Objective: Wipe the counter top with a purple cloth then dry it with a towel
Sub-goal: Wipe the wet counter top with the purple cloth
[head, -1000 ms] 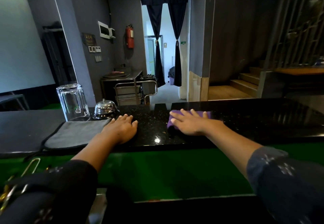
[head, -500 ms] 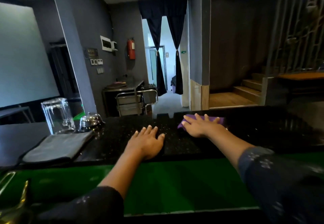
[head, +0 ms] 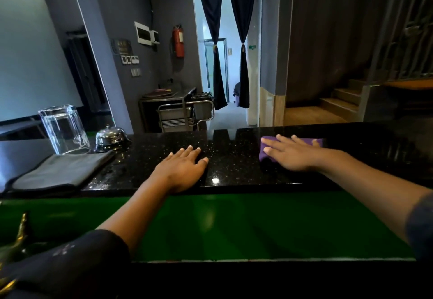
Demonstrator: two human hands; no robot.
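A black speckled counter top runs across the view. My right hand lies flat on a purple cloth and presses it to the counter at the right; most of the cloth is hidden under the palm. With fingers straight, my left hand rests flat on the bare counter near the front edge, holding nothing. At the left end of the counter lies a folded grey towel, apart from both hands.
An upturned clear glass jug and a chrome service bell stand behind the towel. A green ledge runs below the counter's front edge. A brass object sits at the lower left. Beyond the counter are a steel trolley and stairs.
My right hand has slid the purple cloth to the right along the counter. My left hand has moved right, away from the grey towel's edge, and still rests flat.
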